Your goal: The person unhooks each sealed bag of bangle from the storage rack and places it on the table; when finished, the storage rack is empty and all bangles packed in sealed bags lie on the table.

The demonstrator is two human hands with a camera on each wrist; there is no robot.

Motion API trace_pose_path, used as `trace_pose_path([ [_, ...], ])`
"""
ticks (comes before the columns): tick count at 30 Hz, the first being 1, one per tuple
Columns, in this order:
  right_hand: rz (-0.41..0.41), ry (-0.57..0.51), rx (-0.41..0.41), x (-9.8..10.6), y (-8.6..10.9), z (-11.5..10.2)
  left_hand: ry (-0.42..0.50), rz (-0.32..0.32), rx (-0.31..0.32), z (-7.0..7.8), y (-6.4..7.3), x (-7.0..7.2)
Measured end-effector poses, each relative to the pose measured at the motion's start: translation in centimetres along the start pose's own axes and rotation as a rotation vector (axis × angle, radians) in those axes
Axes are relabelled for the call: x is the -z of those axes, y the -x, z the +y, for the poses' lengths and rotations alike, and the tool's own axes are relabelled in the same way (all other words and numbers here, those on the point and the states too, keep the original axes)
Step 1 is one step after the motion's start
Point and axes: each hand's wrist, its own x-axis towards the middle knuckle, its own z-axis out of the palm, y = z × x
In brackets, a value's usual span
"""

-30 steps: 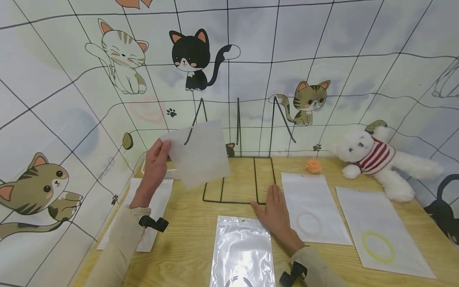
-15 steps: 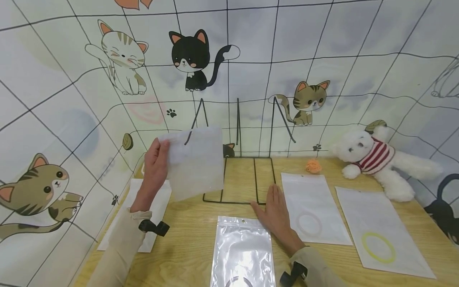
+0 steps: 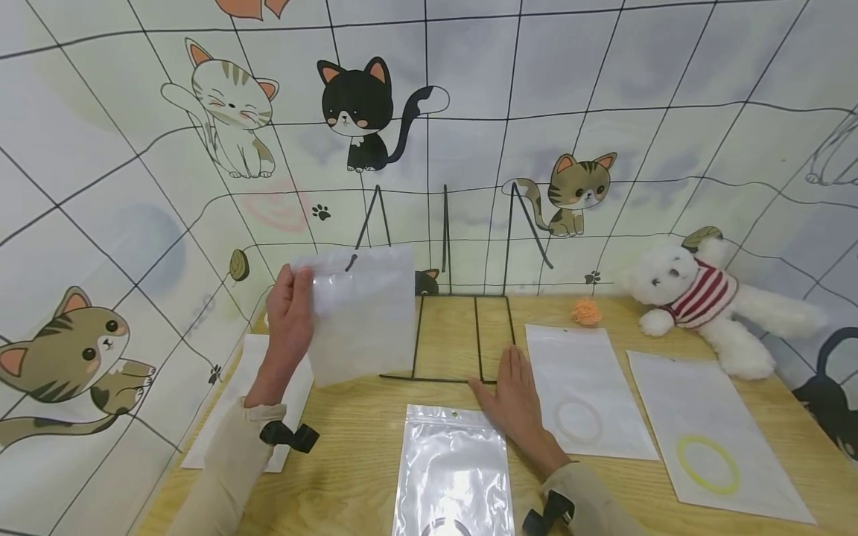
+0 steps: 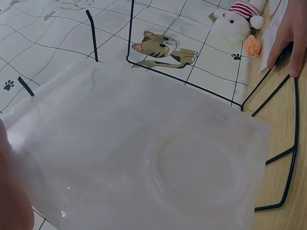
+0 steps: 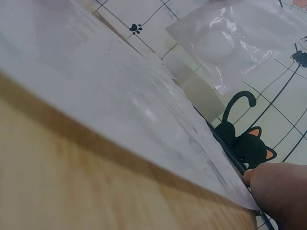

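Note:
My left hand (image 3: 290, 316) pinches the left edge of a translucent zip bag (image 3: 362, 320) between thumb and fingers. A round ring shape shows faintly inside this bag in the left wrist view. The bag hangs at the left prong of a black wire display stand (image 3: 479, 335); the prong's tip shows in front of the bag just under its top edge, while a strip of bag covers the part above. My right hand (image 3: 518, 398) rests with straight fingers on the stand's front right base corner. Below it lies a shiny zip bag (image 3: 456, 454), partly under the wrist.
Two white bags, one with a pale ring (image 3: 578, 419) and one with a yellow ring (image 3: 707, 463), lie at right. A white packet (image 3: 221, 417) lies under the left forearm. A plush bear (image 3: 704, 290) and orange yarn ball (image 3: 586, 311) sit at the back right, before the wall.
My left hand has lowered the zip bag slightly and brought it left and upright. The prong, earlier wholly in front of the bag, now has a strip of bag over it. The right hand stays put.

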Motion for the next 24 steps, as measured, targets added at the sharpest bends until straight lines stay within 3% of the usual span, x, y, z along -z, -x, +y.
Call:
trace_pose_path([
  [15,0.002,-0.007,0.009,0.0,0.1,-0.1,0.003,0.008,0.013,0.5,1.0,0.8],
  [24,0.0,-0.001,0.01,0.0,0.1,-0.1,0.03,0.012,-0.014,1.1,1.8,1.4],
])
